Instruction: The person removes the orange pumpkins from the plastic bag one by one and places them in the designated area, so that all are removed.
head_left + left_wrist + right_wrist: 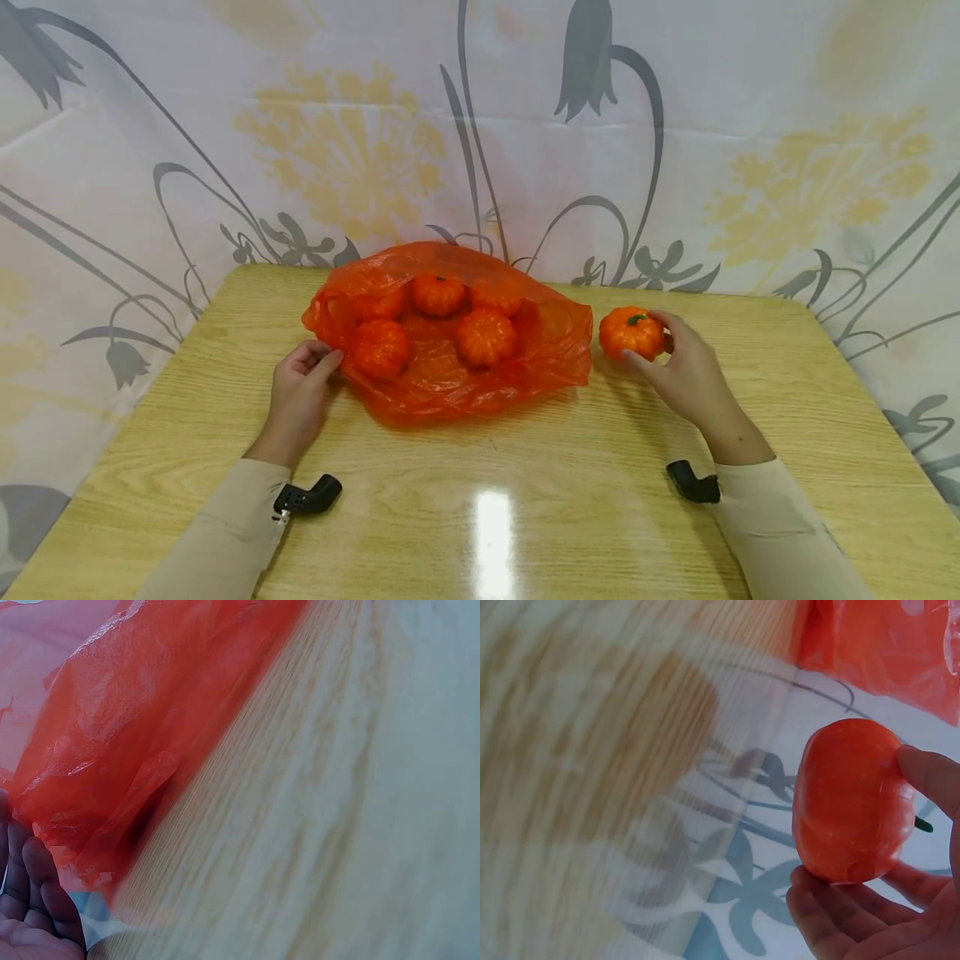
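A translucent red plastic bag (442,402) lies spread on the table, its mouth gaping toward the near side. Several small orange pumpkins sit in it, among them a front-left pumpkin (381,348) and a front-right pumpkin (487,337). My left hand (296,400) pinches the bag's left edge between thumb and fingers. To the right of the bag, my right hand (693,371) grips a small orange pumpkin (632,332) with a green stem. In the right wrist view this pumpkin (851,802) shows between thumb and fingertips, apart from the bag.
The wood-grain table (405,492) stands against a hanging cloth (495,150) printed with grey and yellow flowers. Black wrist-worn devices sit at both sleeves, one at the left cuff (307,496) and one at the right cuff (693,483).
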